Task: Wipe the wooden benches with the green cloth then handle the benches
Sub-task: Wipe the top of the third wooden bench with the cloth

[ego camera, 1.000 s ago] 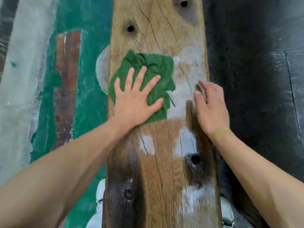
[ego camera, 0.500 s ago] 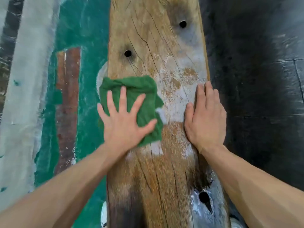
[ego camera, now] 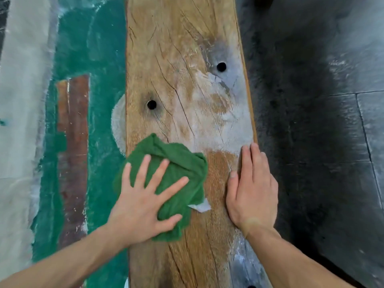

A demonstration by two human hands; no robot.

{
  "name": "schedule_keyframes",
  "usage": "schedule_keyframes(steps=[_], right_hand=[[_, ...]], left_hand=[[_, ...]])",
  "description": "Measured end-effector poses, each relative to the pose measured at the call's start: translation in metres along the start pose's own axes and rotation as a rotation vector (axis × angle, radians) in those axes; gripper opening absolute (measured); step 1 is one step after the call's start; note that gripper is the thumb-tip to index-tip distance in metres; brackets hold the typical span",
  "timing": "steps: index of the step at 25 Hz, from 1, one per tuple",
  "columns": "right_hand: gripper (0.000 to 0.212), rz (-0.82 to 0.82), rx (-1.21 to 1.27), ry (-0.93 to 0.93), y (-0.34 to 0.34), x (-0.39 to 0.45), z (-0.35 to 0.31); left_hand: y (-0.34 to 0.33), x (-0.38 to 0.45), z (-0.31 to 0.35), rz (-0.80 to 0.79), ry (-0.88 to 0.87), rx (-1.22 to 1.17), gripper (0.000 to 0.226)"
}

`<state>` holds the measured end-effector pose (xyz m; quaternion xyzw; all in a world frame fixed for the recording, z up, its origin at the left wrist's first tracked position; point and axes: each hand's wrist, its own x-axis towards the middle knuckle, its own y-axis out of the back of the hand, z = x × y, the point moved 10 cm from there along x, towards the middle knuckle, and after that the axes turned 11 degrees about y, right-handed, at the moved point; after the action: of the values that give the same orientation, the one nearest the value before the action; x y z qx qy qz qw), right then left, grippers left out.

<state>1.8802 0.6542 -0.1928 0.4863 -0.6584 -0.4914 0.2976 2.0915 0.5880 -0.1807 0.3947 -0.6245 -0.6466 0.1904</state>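
Green cloth [ego camera: 176, 163] sits bunched on the left half of the wooden bench [ego camera: 182, 59], spilling slightly past the plank's left edge. Left hand [ego camera: 143, 202] is flat on top of it, fingers splayed wide, palm over the near-left part of the cloth; nothing pinched, just pressed down. Cloth sticks out beyond the fingertips on the far side and to the right of the thumb. A small white scrap [ego camera: 200, 207] pokes out from under the cloth's right edge; can't tell if it's paper or paint.

Right hand [ego camera: 252, 190] lies flat on the plank's right edge, fingers together and pointing away, holding nothing. It's just beside the cloth, with a strip of bare wood between them.

Plank runs straight away from the camera, cracked grain, whitish-grey smears on the right side past the hands. Two dark round holes: near hole [ego camera: 151, 104] left of centre, far hole [ego camera: 221, 67] toward the right.

Left of bench: green painted floor [ego camera: 99, 59] with a brown strip [ego camera: 72, 142]. Right: dark grey floor [ego camera: 311, 142].
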Motion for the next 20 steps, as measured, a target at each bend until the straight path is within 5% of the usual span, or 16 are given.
schedule_keyframes(steps=[6,10,16,18,20], right_hand=[[0.064,-0.017,0.007,-0.001,-0.003,0.001,0.004],[0.069,0.02,0.03,0.008,-0.001,0.003,0.006],[0.082,0.081,0.156,-0.01,0.01,-0.001,0.004],[0.083,0.082,0.156,-0.015,0.011,0.003,0.003],[0.085,0.077,0.154,-0.027,0.011,0.003,0.004]], left_hand=[[0.045,0.216,-0.062,0.017,0.47,-0.149,0.083],[0.065,0.274,0.028,0.048,0.261,-0.088,0.077],[0.017,0.055,0.027,0.013,-0.312,0.073,0.081],[0.019,0.083,-0.007,0.039,-0.267,0.099,0.077],[0.039,0.169,-0.031,0.077,0.009,0.049,0.075]])
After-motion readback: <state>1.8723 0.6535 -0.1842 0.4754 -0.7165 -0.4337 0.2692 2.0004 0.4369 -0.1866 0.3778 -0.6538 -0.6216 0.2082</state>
